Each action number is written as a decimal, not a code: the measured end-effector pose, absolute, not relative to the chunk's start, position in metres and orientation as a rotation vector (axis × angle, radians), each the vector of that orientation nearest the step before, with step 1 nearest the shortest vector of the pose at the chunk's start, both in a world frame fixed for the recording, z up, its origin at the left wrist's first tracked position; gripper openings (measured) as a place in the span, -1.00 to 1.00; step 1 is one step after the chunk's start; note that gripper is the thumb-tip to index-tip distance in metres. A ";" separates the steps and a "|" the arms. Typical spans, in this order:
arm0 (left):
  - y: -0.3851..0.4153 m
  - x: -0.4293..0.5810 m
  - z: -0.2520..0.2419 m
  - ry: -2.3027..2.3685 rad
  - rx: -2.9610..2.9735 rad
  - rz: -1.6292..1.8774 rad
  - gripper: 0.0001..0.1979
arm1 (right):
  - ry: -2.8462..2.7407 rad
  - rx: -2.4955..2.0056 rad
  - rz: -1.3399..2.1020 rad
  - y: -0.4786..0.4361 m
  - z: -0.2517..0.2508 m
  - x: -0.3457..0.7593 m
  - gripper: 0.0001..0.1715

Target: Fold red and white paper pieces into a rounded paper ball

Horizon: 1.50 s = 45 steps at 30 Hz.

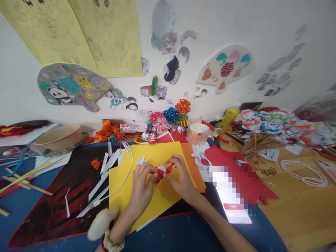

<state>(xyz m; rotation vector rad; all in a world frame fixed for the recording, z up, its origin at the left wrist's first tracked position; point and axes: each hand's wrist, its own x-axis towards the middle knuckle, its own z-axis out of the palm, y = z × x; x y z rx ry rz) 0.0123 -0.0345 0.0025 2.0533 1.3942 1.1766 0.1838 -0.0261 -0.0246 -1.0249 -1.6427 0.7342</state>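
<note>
My left hand (142,182) and my right hand (179,176) meet over a yellow paper sheet (154,154). Between their fingertips they pinch a small red and white folded paper piece (161,172). Both hands have their fingers curled round it. An orange sheet (193,164) sticks out from under the yellow one on the right. White paper strips (106,164) lie just left of the yellow sheet, on a dark red and black board (68,189). A white cord (123,178) crosses the yellow sheet's left edge.
Red paper sheets (223,157) and a lit phone (233,206) lie to the right. Paper flowers (168,117), a glue tube (136,127), a plastic cup (197,133), a paper bowl (59,138) and a yellow bottle (229,117) stand along the wall. Wooden sticks (252,143) lie at right.
</note>
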 end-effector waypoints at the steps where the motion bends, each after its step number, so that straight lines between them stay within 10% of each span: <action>1: -0.034 0.012 0.003 1.352 1.991 1.219 -0.76 | -1.580 -1.001 0.814 -0.025 -0.025 0.184 -0.49; 4: -0.034 0.010 0.005 1.202 1.766 1.240 -0.73 | -1.435 -0.863 1.172 -0.023 -0.027 0.183 -0.19; 10: -0.035 0.007 0.013 1.057 1.455 1.081 -0.68 | -1.363 -0.849 1.425 -0.026 -0.020 0.181 -0.54; 24: -0.039 0.014 0.012 1.203 1.447 1.052 -0.71 | -1.334 -0.662 1.620 -0.027 -0.012 0.191 -0.23; 45: -0.036 0.005 0.011 1.172 2.299 1.295 -0.87 | -1.683 -0.944 1.125 -0.025 -0.010 0.191 -0.46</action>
